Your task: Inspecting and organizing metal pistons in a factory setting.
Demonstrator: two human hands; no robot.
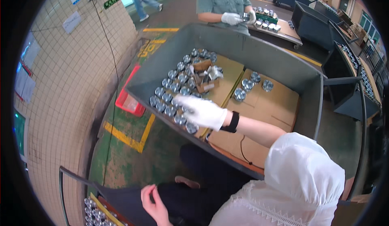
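Observation:
My right hand [202, 111], in a white glove with a black wristband [231, 122], reaches into a large grey metal bin [194, 32]. Its fingers and thumb appear to close round a short silver metal cylinder [187, 108] among the rows; the palm side is hidden. Several like cylinders [166, 82] stand in rows along the bin's left side. My left hand [154, 205] is bare, low in the view, with loosely bent fingers apart and nothing visible in it. Beneath it at the lower left are more silver cylinders [94, 213].
Torn cardboard [204, 67] with crumpled wrapping lies among the cylinders. Several more cylinders [246, 84] stand on the cardboard sheet [263, 111] to the right. A red crate [129, 100] sits left of the bin. Across it, a gloved co-worker [224, 5] handles a metal part beside a loaded cart.

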